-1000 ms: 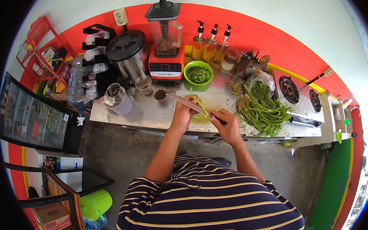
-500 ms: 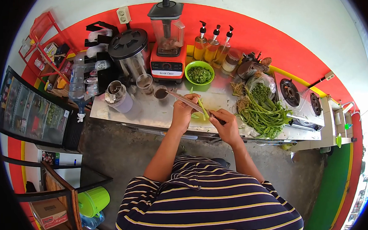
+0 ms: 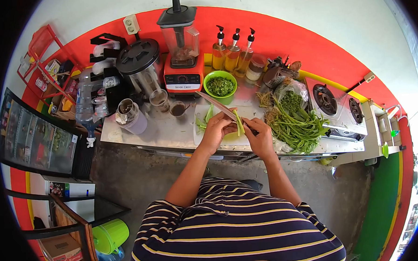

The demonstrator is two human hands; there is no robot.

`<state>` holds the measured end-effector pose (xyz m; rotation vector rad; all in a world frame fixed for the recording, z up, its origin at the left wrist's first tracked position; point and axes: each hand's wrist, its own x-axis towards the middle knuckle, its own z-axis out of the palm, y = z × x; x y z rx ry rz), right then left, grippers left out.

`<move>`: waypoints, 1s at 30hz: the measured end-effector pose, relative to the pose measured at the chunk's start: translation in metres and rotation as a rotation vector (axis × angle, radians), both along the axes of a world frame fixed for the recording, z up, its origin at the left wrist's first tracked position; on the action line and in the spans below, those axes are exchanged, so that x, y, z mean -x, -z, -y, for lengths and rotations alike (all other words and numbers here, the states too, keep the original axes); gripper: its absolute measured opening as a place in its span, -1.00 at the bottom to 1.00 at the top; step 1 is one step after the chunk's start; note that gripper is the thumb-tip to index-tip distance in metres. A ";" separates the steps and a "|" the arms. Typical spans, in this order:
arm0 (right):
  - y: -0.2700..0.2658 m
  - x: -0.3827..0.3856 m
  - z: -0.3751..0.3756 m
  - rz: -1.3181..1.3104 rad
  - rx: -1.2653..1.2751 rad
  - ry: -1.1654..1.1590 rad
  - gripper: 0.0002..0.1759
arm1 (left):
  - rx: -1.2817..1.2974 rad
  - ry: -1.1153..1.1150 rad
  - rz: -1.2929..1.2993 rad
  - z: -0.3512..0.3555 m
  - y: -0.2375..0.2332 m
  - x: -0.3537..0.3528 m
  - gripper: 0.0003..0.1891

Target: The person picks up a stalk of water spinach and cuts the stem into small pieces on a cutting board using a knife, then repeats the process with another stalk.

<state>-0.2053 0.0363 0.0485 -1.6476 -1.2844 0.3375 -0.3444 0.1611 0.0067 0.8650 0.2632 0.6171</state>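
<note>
My right hand is closed around the handle of a knife, whose long blade points up and left. Between the fingers of my left hand is a pale green stalk, held against the blade. Both hands are close together over a white cutting board. Green leafy pieces lie on the board, left of the blade. Just behind it stands a lime-green bowl of chopped greens.
To the right lies a heap of leafy greens with roots, beside a gas stove. A blender, pump bottles and a jar stand at the back. Left are a cup of dark liquid and a steel-topped container.
Both hands have shifted slightly right and down over the board, knife and stalk with them. More of the board and its leafy pieces shows. The camera view has shifted a little.
</note>
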 end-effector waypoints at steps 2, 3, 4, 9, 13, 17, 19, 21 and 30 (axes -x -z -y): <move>-0.002 -0.001 -0.002 0.019 0.015 0.010 -0.70 | -0.002 0.001 0.016 0.004 -0.004 -0.002 -0.55; -0.002 -0.001 -0.002 0.036 0.032 0.021 -0.70 | -0.008 -0.007 -0.045 0.005 -0.007 -0.001 -0.52; -0.002 -0.002 -0.002 0.036 0.032 0.021 -0.70 | -0.015 -0.015 -0.105 0.007 -0.010 -0.001 -0.48; 0.008 0.002 -0.006 0.276 0.028 0.043 -0.66 | -0.078 -0.094 -0.359 0.010 -0.001 -0.006 -0.58; 0.018 -0.001 -0.006 0.201 0.118 0.063 -0.65 | -0.116 -0.099 -0.502 0.011 0.006 -0.004 -0.76; 0.042 -0.011 -0.003 0.223 0.177 0.083 -0.65 | -0.261 -0.076 -0.540 0.005 0.026 -0.003 -0.77; 0.063 -0.020 -0.002 0.197 0.208 0.095 -0.65 | -0.296 -0.034 -0.604 -0.002 0.043 -0.003 -0.78; 0.088 -0.034 -0.002 0.272 0.174 0.180 -0.65 | -0.269 -0.010 -0.636 -0.006 0.063 -0.002 -0.77; 0.125 -0.065 0.044 -0.052 0.275 0.354 -0.61 | -1.082 -0.494 -1.181 -0.032 0.106 0.013 -0.85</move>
